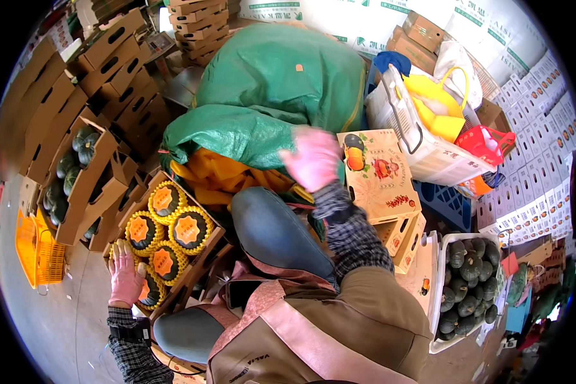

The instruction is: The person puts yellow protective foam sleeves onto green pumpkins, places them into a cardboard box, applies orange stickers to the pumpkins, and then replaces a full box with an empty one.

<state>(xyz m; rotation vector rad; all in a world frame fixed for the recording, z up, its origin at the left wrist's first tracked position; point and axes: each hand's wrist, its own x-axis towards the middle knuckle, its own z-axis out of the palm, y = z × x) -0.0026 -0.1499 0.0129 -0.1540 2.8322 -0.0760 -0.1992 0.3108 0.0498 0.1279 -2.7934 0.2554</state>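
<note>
My left hand (126,278), in a pink glove, lies flat over a corner of an open cardboard box (202,246) and partly hides a pumpkin there. Inside the box sit several dark green pumpkins (190,230), each in a yellow foam net with an orange label. My right hand (314,158), gloved in pink too, is blurred with fingers spread, in front of a large green woven sack (278,72). Yellow foam nets (221,175) show at the sack's mouth. Just right of that hand stands a closed printed pumpkin carton (379,177). Neither hand visibly grips anything.
Stacked cardboard trays (120,62) rise at the left, one holding pumpkins (69,175). An orange plastic basket (41,252) stands on the floor. To the right are a white crate with bags (427,139), a white crate of bare pumpkins (470,288) and stacked white cartons (528,158).
</note>
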